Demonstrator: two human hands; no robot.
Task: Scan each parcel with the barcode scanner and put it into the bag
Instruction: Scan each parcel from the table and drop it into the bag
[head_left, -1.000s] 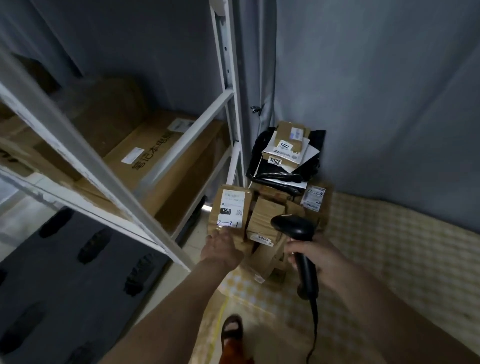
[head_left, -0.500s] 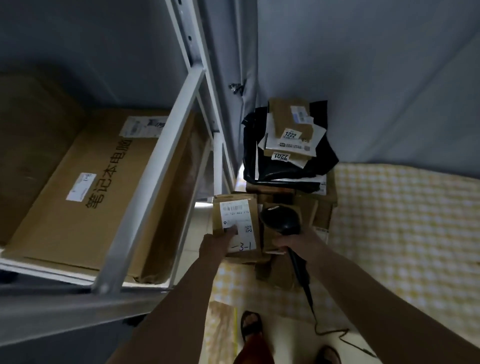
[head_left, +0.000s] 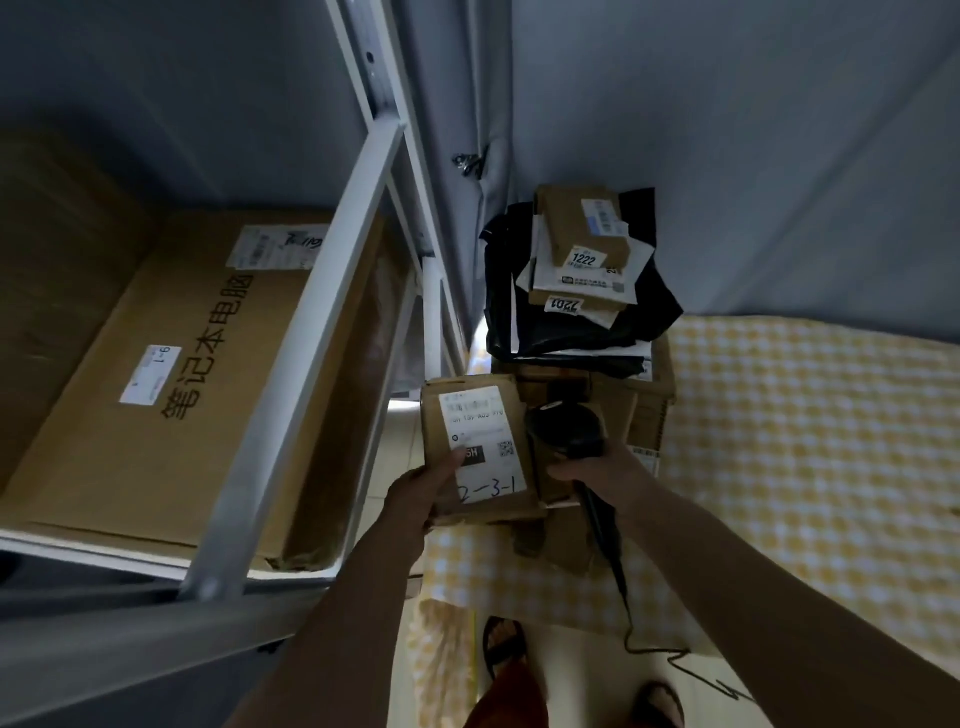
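Observation:
My left hand (head_left: 418, 493) grips a small brown parcel (head_left: 475, 449) by its near edge, thumb on the white label marked 2-3-1. Right beside it, my right hand (head_left: 597, 470) holds the black barcode scanner (head_left: 569, 428), its head close to the parcel's right side. Behind them stand more brown parcels (head_left: 631, 402) on the yellow checked cloth. A black bag (head_left: 582, 332) lies on top of that pile at the back, with parcels labelled 1222 (head_left: 582, 234) and 1022 stacked on it.
A white metal rack (head_left: 306, 332) stands at the left, with a large flat laptop carton (head_left: 171, 374) on its shelf. Grey curtains hang behind. The yellow checked cloth (head_left: 810, 467) spreads right. The scanner cable (head_left: 654, 649) trails to the floor near my sandalled feet.
My left hand took hold of the 2-3-1 parcel and lifted it off the pile toward me. The scanner moved left, close beside its label. The view swung left and down.

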